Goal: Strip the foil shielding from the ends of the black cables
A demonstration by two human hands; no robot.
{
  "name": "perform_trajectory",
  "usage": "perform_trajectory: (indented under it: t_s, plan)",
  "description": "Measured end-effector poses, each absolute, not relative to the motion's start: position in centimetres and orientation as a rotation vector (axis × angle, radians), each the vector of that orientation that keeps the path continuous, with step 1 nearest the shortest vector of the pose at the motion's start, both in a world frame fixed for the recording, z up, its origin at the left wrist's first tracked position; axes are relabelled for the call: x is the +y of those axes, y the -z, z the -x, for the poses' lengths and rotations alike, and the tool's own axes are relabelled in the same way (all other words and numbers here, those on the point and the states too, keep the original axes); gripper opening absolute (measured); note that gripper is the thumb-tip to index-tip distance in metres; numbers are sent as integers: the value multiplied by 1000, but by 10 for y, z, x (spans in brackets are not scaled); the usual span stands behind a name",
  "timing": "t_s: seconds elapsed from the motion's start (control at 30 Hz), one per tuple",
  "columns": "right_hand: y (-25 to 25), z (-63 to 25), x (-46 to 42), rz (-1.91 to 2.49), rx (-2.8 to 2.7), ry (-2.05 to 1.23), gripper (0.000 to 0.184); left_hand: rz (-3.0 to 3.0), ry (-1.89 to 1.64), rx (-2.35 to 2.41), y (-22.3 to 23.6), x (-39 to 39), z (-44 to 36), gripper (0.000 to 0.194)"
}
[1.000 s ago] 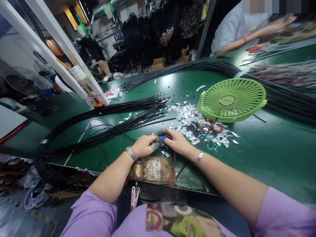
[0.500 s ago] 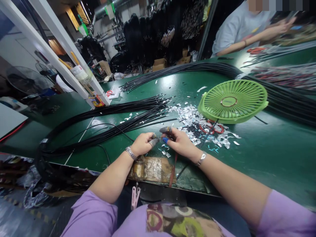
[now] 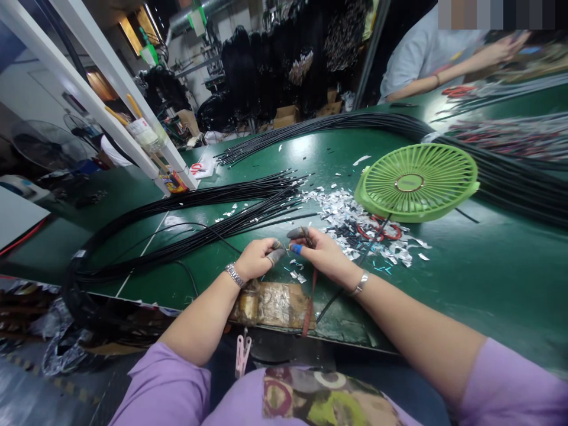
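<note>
My left hand (image 3: 260,258), with grey finger covers, is pinched around the end of a black cable (image 3: 219,238) that runs in from the left. Fine wire strands (image 3: 285,247) poke out past its fingertips. Facing it, my right hand (image 3: 317,251) has a dark cover on the forefinger and a blue one on the thumb. Its fingertips meet the strands in a loose pinch; exactly what lies between them is too small to make out. Both hands hover above the green table (image 3: 465,278), just behind a tape-wrapped block (image 3: 281,305) at the front edge.
A looped bundle of black cables (image 3: 133,207) lies to the left, another (image 3: 328,120) at the back. Foil scraps (image 3: 337,207) surround red-handled scissors (image 3: 390,231) beside a green fan (image 3: 417,177). White posts (image 3: 128,112) rise at left. A co-worker's arm (image 3: 426,86) is at far right.
My right thumb and forefinger have shifted slightly at the strands. My left hand has stayed almost where it was. The view has moved a touch, and the cables lie as before.
</note>
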State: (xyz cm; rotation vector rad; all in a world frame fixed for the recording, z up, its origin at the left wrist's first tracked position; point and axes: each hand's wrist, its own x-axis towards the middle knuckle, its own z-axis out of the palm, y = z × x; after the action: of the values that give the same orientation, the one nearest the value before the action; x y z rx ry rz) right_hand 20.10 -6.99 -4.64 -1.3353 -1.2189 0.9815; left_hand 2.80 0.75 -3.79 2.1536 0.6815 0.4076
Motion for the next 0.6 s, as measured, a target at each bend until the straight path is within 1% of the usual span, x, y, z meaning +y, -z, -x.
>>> perform_trajectory:
  t_s: [0.17, 0.27, 0.43, 0.53, 0.6]
  plan:
    - [42, -200, -71, 1323, -1045, -1167, 36, -2101, -394, 641, 41, 9, -27, 27]
    - [39, -200, -71, 1312, -1050, -1199, 37, -2137, -409, 609, 42, 9, -26, 23]
    - [35, -205, -72, 1279, -1294, -1122, 24, -2247, -355, 550, 39, 9, -25, 18]
    - [35, -208, -73, 1312, -1509, -981, 12, -2313, -321, 517, 38, 8, -24, 20]
    - [37, -208, -73, 1325, -1583, -929, 8, -2356, -318, 502, 38, 7, -23, 22]
